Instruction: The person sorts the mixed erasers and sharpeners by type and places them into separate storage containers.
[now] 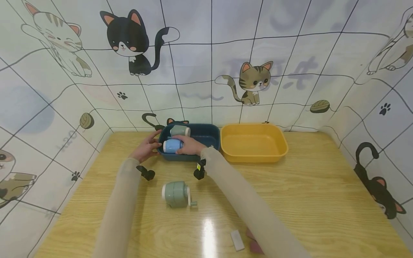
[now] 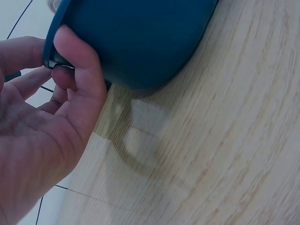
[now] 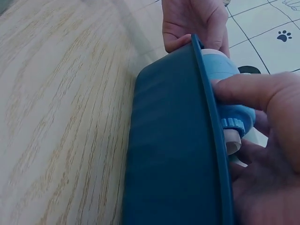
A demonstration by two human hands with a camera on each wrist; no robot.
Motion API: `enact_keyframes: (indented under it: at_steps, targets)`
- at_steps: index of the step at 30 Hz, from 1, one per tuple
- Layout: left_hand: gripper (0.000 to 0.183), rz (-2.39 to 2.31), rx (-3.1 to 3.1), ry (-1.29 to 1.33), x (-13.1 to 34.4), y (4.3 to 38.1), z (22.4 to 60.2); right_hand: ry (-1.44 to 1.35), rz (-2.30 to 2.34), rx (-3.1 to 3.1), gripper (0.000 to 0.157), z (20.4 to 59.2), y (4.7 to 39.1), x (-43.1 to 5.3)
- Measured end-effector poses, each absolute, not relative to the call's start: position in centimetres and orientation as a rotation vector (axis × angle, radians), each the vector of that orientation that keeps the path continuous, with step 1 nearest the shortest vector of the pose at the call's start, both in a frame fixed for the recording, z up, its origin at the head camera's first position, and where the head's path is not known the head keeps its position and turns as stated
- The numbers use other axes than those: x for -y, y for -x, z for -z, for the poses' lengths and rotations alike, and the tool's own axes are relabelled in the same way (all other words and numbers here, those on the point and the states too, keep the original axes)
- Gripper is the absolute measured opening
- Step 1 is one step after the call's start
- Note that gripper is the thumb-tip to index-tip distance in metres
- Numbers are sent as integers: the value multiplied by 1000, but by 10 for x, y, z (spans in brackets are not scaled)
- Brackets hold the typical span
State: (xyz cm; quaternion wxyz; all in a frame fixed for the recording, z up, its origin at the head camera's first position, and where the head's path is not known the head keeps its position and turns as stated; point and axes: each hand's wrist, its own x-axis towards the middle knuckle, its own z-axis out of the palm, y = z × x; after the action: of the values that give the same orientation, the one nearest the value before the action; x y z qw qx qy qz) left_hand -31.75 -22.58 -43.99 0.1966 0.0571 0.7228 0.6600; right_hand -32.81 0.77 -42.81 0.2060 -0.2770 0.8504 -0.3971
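Observation:
My right hand (image 1: 192, 146) grips a light blue crank pencil sharpener (image 1: 172, 146) at the left end of a dark blue bin (image 1: 209, 129). In the right wrist view its thumb lies along the sharpener's side, close to the bin rim, and the white crank part points back toward the palm. With curled fingers my left hand (image 1: 146, 147) holds the bin's left rim. A grey-green sharpener (image 1: 179, 130) lies in the bin behind the blue one. On the table in front stands another grey-green sharpener (image 1: 175, 194), its crank facing right.
A yellow bin (image 1: 255, 158) stands directly right of the blue one, both near the back wall. Close to the front edge lie a small white block (image 1: 237, 240) and pink pieces (image 1: 256, 247), partly hidden by my right sleeve. Cat-patterned walls enclose the wooden table (image 1: 322, 193).

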Motion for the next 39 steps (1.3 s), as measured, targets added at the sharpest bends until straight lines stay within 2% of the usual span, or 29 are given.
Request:
enact_keyframes:
  at_steps: [9, 16, 26, 39]
  targets:
    - [67, -1844, -2028, -154, 224, 318, 439, 756, 1131, -2293, 65, 427, 327, -14]
    - [64, -1841, -2064, -173, 230, 326, 458, 776, 1187, -2251, 68, 423, 325, -20]
    - [65, -1822, -2056, -161, 221, 313, 435, 795, 1324, -2128, 64, 410, 317, -32]
    - [64, -1805, -2072, -170, 223, 316, 442, 812, 1376, -2094, 64, 404, 308, -45]
